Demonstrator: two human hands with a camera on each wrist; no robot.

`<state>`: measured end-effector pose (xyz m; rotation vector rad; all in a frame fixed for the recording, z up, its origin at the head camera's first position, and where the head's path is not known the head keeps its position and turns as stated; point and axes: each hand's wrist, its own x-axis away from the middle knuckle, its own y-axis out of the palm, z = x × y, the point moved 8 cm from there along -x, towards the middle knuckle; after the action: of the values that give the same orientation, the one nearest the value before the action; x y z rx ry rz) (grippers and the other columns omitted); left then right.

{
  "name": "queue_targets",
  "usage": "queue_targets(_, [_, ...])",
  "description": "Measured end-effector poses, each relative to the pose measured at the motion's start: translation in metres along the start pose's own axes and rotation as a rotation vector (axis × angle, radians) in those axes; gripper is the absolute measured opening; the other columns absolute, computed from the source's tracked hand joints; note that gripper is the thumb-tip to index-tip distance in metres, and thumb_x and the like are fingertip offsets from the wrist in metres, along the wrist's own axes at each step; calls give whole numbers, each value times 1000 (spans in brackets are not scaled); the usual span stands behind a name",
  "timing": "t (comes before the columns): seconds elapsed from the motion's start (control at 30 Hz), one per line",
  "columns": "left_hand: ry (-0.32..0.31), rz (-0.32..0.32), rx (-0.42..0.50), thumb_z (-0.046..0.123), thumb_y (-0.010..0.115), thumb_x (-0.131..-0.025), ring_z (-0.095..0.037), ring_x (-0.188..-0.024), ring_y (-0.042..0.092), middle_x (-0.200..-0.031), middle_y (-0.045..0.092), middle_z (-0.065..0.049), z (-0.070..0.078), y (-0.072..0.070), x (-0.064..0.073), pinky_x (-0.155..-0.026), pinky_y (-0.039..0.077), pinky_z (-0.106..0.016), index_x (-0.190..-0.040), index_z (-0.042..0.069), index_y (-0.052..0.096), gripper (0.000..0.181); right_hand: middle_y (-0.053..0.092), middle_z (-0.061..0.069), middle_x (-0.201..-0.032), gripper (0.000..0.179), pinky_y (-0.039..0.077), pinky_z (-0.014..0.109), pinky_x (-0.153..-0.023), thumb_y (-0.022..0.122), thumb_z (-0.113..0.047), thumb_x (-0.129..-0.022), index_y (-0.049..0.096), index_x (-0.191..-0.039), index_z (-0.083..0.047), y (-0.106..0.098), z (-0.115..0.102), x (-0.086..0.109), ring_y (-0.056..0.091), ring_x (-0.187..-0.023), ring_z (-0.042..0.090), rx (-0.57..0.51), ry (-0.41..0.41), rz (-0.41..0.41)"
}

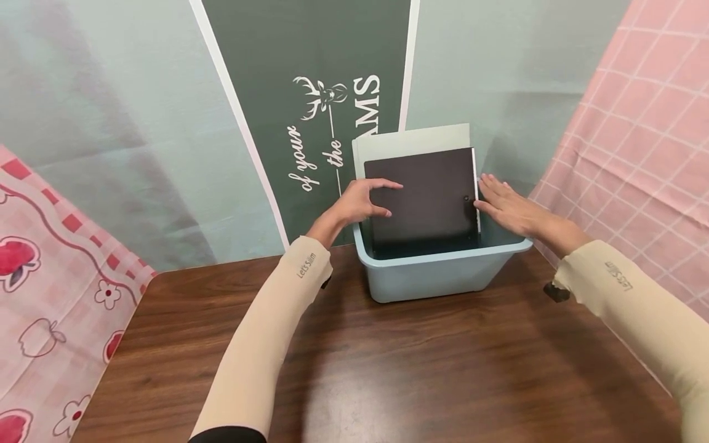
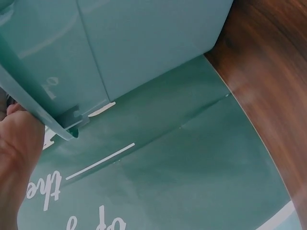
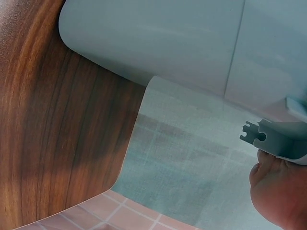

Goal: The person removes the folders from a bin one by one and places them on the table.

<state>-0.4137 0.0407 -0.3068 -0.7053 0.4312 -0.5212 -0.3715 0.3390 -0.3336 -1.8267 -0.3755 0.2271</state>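
The dark panel [image 1: 423, 200] stands in the light blue bin [image 1: 432, 280], its face toward the wearer, its upper part rising above the rim. Its longer visible axis runs left to right, climbing slightly toward the right; a small round mark [image 1: 466, 198] sits near the right edge, which shows a white strip. The lower edge lies down inside the bin. A pale green board [image 1: 415, 136] stands behind it and shows above its top and past its upper left corner.

The panel's left edge is near the bin's left end. On the right there is a gap between the white strip and the bin's right end, with the right hand [image 1: 509, 209] over it. Brown table [image 1: 354, 369] extends in front of the bin; a pink grid cloth [image 1: 637, 123] hangs at the right.

The left hand [image 1: 360, 202] holds thumb and fingers wide apart across the panel's left part; whether it touches, I cannot tell. The right hand is flat, fingers straight, thumb tip at the white strip. Both wrist views hide most of the fingers.
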Motion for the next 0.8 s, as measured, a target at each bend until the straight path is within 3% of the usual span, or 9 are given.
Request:
queue_targets(0.1, [-20, 15, 27, 3, 90, -83, -17, -139, 53, -150, 63, -4, 0, 0, 1, -113, 45, -35, -139, 23, 73, 62, -9, 28, -173, 77, -4, 58, -130, 28, -45, -116, 0, -165, 8, 1, 1, 1, -9, -161, 45, -7, 5, 1])
queue_targets(0.2, [-43, 40, 89, 0, 89, -83, -15, -127, 56, -149, 64, -4, -2, -1, 2, -99, 49, -31, -137, 24, 74, 61, -10, 27, -173, 77, -5, 58, -130, 27, -46, -116, -2, -166, 6, 2, 1, 1, -10, -161, 44, -12, 9, -3])
queue_targets(0.37, [-46, 78, 174, -3, 88, -83, -10, -91, 55, -147, 65, -3, -2, -6, 5, -67, 45, -27, -136, 26, 75, 62, -12, 26, -173, 78, -5, 58, -129, 24, -47, -116, -3, -165, 7, 1, 0, 2, -11, -161, 44, -13, 16, -13])
queue_targets(0.5, [-40, 82, 196, -3, 86, -85, -13, -63, 42, -149, 64, -1, 0, -9, 8, -51, 34, -28, -138, 27, 74, 63, -13, 25, -173, 79, -4, 59, -129, 23, -49, -116, -4, -166, 5, 1, 0, 2, -11, -161, 44, -6, 26, -21])
queue_targets(0.6, [-32, 86, 189, -2, 86, -86, -15, -63, 40, -151, 63, -1, 3, -13, 10, -49, 32, -28, -140, 28, 72, 63, -14, 24, -173, 79, -3, 60, -129, 23, -50, -115, -4, -166, 4, 1, 0, 3, -11, -161, 44, -6, 33, -25])
queue_targets(0.73, [-15, 100, 176, -1, 87, -85, -13, -92, 55, -150, 63, -1, 6, -18, 14, -51, 34, -28, -141, 27, 72, 64, -15, 24, -173, 80, -4, 59, -129, 22, -52, -115, -4, -166, 5, 1, 1, 3, -12, -161, 44, -14, 35, -27])
queue_targets(0.8, [-4, 110, 169, -2, 87, -84, -13, -103, 56, -150, 64, -2, 7, -20, 16, -51, 35, -29, -140, 26, 72, 65, -15, 24, -173, 81, -5, 59, -129, 22, -52, -115, -4, -166, 5, 2, 0, 3, -12, -161, 44, -22, 33, -27])
